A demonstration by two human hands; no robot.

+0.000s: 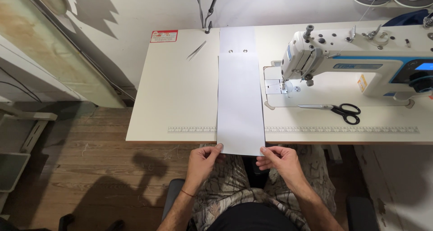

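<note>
Person sat at the table (180,100), both hands on the near end of a long white strip (240,104). Strip lay flat, running away from the person up the middle of the table, left of the sewing machine (352,64); its near edge hung just past the table's front edge, over the lap. A second, narrower white piece (237,39) with two small eyelets lay under its far end.

Left hand (201,161) pinched the near left corner, thumb on top, fingers curled beneath. Right hand (280,161) pinched the near right corner the same way. Both grips were closed down on the strip, not spread; how hard they squeezed, couldn't tell.

Judgement: the step looked like squaring or drawing the strip by its near corners. Doing it well would mean equal pull from both hands, so the long edges kept parallel to the printed ruler's (293,129) cross-line and the far end didn't skew. Pinching light and only at the corners would avoid creasing. The strip should stay flat on the table, not be lifted.

Scissors (336,110) lay to the right, in front of the machine, well apart from the strip. Tweezers (197,50) lay at the far left, near the strip but not touching.
</note>
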